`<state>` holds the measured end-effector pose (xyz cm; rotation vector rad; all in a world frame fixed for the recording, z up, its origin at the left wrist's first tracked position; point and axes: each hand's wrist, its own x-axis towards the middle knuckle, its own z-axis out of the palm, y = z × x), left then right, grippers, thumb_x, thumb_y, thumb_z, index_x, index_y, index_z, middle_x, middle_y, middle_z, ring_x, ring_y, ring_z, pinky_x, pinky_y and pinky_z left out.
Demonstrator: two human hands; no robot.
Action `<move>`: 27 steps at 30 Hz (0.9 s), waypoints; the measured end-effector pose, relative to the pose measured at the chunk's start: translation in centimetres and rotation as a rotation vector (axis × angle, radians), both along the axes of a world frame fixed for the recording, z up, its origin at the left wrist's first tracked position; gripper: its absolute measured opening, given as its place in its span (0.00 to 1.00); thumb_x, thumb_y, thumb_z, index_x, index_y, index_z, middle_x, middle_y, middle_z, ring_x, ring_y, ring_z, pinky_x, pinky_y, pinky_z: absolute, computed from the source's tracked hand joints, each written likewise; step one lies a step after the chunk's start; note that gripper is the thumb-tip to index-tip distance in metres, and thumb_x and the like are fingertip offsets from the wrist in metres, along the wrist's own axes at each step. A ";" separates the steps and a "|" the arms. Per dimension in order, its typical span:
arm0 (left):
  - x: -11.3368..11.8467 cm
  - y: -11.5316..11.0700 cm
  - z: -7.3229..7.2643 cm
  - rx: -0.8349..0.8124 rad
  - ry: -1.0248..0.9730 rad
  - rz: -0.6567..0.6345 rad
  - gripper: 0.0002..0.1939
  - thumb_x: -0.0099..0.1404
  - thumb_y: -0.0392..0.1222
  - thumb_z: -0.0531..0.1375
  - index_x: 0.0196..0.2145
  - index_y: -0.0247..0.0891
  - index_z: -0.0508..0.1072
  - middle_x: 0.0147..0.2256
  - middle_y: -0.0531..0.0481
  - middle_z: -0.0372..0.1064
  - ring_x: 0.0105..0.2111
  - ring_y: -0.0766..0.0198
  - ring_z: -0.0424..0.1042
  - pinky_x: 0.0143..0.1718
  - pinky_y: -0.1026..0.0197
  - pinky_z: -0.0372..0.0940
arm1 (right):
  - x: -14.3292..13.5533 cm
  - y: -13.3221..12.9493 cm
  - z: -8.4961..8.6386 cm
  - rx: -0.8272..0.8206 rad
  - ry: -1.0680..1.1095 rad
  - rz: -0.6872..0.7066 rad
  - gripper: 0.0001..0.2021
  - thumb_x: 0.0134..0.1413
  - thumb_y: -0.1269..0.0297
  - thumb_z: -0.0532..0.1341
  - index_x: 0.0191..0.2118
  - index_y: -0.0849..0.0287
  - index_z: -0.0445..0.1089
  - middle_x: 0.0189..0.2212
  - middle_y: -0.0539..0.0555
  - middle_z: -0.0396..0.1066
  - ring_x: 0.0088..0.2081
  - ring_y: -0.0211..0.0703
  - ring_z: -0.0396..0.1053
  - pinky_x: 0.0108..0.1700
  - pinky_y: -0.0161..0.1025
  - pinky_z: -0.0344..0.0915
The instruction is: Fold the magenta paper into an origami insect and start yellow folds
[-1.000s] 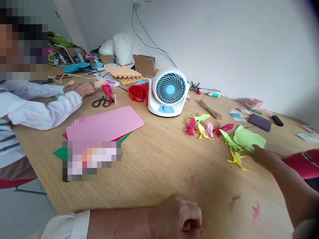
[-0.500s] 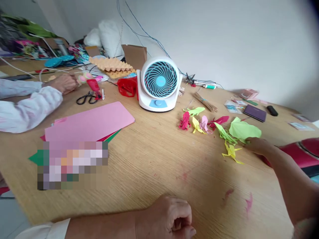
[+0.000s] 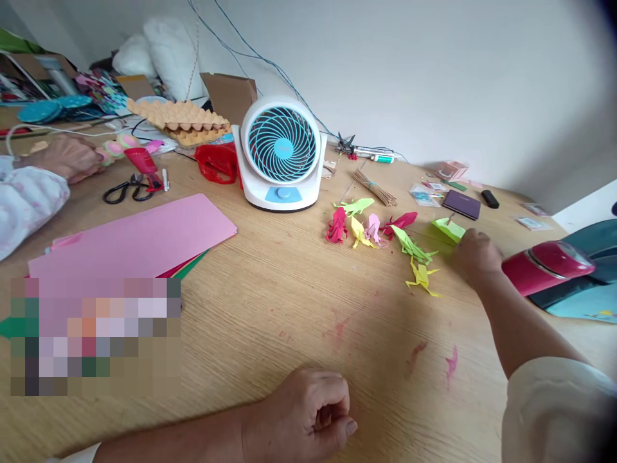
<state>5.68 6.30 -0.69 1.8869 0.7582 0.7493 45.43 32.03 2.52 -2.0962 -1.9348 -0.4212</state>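
Head view, worktop (image 3: 299,302). Item: light-green paper piece (image 3: 448,229), at the right hand (image 3: 477,256). Handling, as I judge it: light fingertip pressure near the edge, kept clear of the folded green figure (image 3: 409,245) and yellow figure (image 3: 421,276) nearby, so nothing creases. Position: just beyond the right grip and toward its left, showing past the fingers. Right grip: fingers bent downward, tips hidden; whether they pinch the paper I cannot tell. Left hand (image 3: 315,408): loosely curled, thumb apart, nothing seen in it.
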 end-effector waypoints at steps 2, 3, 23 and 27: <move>-0.1 0.1 0.0 -0.001 0.006 -0.003 0.11 0.61 0.36 0.60 0.25 0.38 0.58 0.23 0.57 0.57 0.23 0.73 0.56 0.25 0.69 0.50 | -0.4 -0.7 1.6 0.039 0.028 -0.116 0.22 0.67 0.62 0.49 0.47 0.82 0.69 0.38 0.79 0.71 0.40 0.55 0.72 0.33 0.46 0.57; -0.1 0.1 0.0 0.002 0.006 -0.002 0.11 0.61 0.36 0.59 0.25 0.38 0.58 0.23 0.57 0.57 0.23 0.73 0.56 0.25 0.69 0.50 | -0.7 -1.1 2.5 0.062 0.042 -0.158 0.22 0.67 0.62 0.49 0.46 0.80 0.70 0.37 0.78 0.71 0.40 0.55 0.72 0.33 0.46 0.55; -2.3 2.2 2.0 -0.912 -0.676 0.092 0.31 0.66 0.68 0.50 0.48 0.37 0.71 0.43 0.40 0.75 0.40 0.55 0.75 0.33 0.59 0.69 | -16.4 -30.8 2.2 0.227 -0.103 0.953 0.16 0.61 0.77 0.55 0.53 0.60 0.67 0.49 0.65 0.75 0.44 0.51 0.74 0.43 0.50 0.72; -2.7 2.6 2.0 -0.887 -0.588 0.166 0.25 0.61 0.55 0.65 0.50 0.36 0.72 0.45 0.41 0.76 0.42 0.55 0.76 0.39 0.59 0.69 | -17.5 -32.0 -0.7 0.196 -0.002 0.934 0.14 0.63 0.78 0.53 0.51 0.64 0.68 0.45 0.63 0.76 0.41 0.47 0.74 0.44 0.48 0.72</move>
